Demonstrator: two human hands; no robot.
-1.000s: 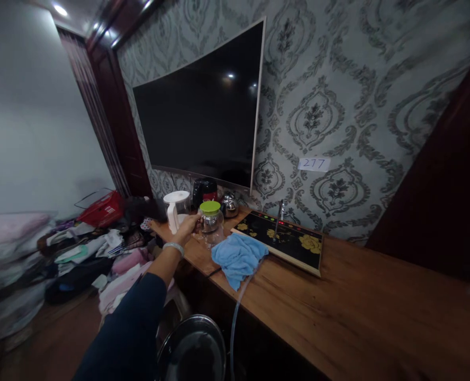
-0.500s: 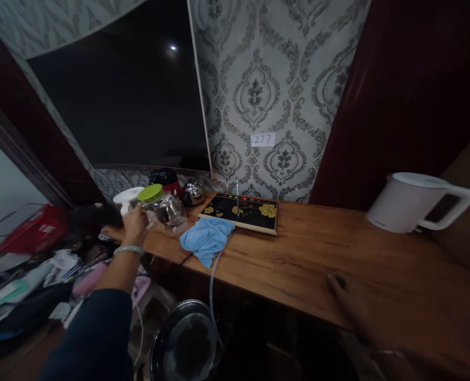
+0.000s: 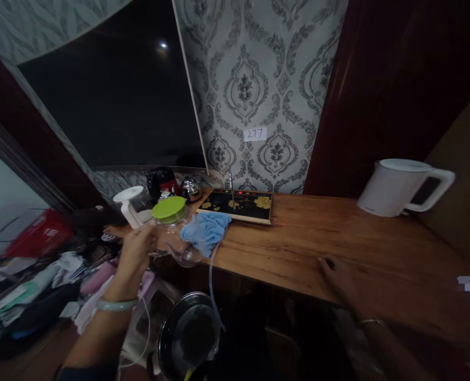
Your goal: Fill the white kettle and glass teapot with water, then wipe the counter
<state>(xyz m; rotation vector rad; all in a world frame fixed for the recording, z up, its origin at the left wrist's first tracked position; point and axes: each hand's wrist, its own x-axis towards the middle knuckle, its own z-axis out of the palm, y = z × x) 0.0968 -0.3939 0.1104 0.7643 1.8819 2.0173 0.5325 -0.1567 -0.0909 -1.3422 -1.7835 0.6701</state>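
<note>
— What did we have in our left hand [image 3: 134, 253] at that moment?

— A clear glass teapot [image 3: 174, 233] with a round lime-green lid [image 3: 169, 208]. Our fingers were closed around its handle side, and we held it in the air off the front edge of the wooden counter [image 3: 338, 248], just beside the crumpled blue cloth [image 3: 204, 231]. A pale bangle [image 3: 117, 304] sat on that wrist.

— How did the pot look?

— See-through and rounded, with a bulging belly that caught small glints of light. It was tipped, so the flat lid faced up and a little toward us. We could not tell whether anything was inside; the glass was too dim and blurred.

— And our right hand [image 3: 338, 275]?

— It lay palm down on the counter, fingers loosely spread, holding nothing, well apart from the pot.

— What stood around?

— Below the pot was a round metal bin [image 3: 187, 333] with a clear tube [image 3: 211, 280] hanging toward it from the cloth. Behind the cloth lay a black tea tray [image 3: 246, 203] with gold flowers. A white jug [image 3: 134, 203] stood left of the pot, and a white electric kettle [image 3: 401, 186] stood far to the right.
</note>
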